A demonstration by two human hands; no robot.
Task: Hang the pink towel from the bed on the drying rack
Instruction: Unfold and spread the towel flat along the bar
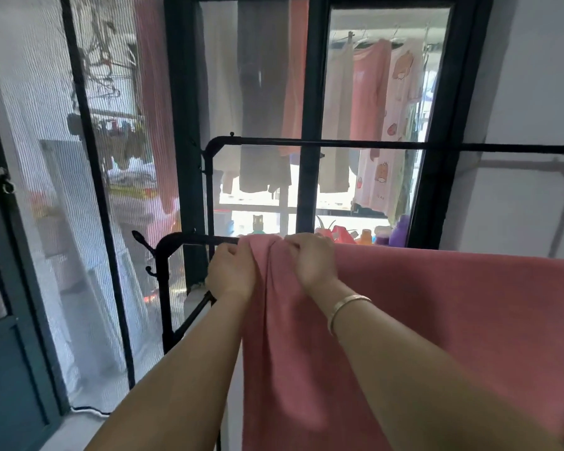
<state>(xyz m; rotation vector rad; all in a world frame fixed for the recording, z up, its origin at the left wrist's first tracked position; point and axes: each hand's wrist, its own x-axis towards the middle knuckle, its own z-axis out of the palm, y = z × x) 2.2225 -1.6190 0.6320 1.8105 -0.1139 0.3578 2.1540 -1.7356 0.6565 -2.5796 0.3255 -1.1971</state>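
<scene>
The pink towel (453,320) is draped over the near lower bar of the black drying rack (189,239), spreading to the right and hanging down in front. Its left end is bunched at the bar. My left hand (232,271) grips that bunched left edge, fingers curled round the cloth at the bar. My right hand (310,258) grips the towel's top fold just to the right, knuckles up. A higher rack bar (372,144) runs behind, bare.
A dark-framed window (310,92) stands behind the rack, with clothes hanging outside and bottles on the sill. A mesh screen door (105,190) is at the left. A white wall (534,109) is on the right.
</scene>
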